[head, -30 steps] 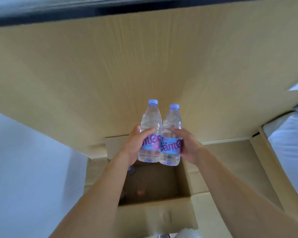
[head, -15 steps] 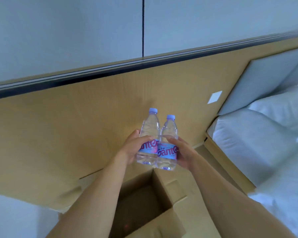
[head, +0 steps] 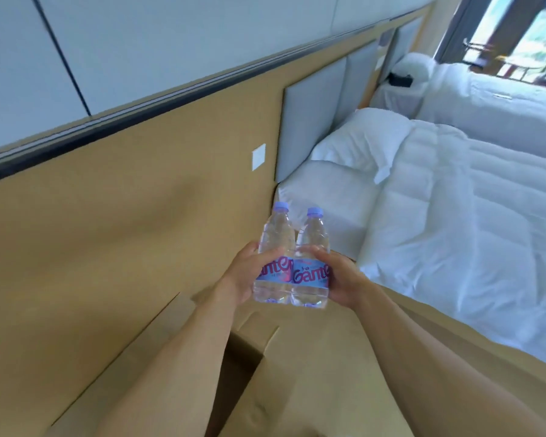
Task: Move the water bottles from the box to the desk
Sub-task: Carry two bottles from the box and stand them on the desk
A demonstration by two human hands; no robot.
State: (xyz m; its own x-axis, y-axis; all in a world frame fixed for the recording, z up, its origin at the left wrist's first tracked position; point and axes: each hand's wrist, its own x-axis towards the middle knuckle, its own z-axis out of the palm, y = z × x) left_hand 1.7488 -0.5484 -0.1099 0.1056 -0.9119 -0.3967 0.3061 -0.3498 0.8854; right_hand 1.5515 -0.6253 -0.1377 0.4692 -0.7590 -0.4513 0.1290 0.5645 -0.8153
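Note:
Two clear water bottles with pale blue caps and blue-pink labels stand upright side by side in the air. My left hand grips the left bottle around its label. My right hand grips the right bottle the same way. The two bottles touch each other. Below my forearms the open cardboard box shows only part of its flaps and dark inside. No desk is in view.
A tan wooden wall panel fills the left, with a white switch plate. A bed with white duvet and pillow lies on the right. A second bed and a window are far right.
The view has swung to the right, away from the box. The bed now fills the right side. Both hands still hold the bottles together, carried along with the turn.

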